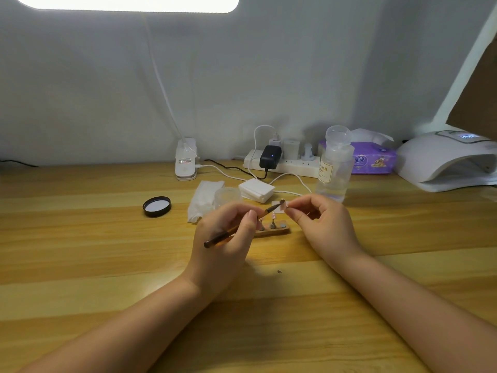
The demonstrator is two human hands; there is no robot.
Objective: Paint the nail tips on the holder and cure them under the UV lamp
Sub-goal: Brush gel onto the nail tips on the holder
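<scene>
My left hand (228,235) grips a thin brown brush (243,226) like a pen, its bristle end pointing up to the right. My right hand (320,219) pinches a small pale nail tip (279,205) between thumb and forefinger, and the brush tip touches it. Just below them, a small wooden holder (273,230) with several short pegs lies on the wooden table (107,265); my left hand hides part of it. The white UV lamp (446,160) stands at the far right, its display lit.
A black jar lid (157,206) lies at the left, with crumpled tissue (203,200) and a clear jar (228,196) nearby. Behind are a stack of white pads (256,190), a clear liquid bottle (334,165), a power strip (282,162), a clip lamp base (186,161) and a purple tissue pack (373,158).
</scene>
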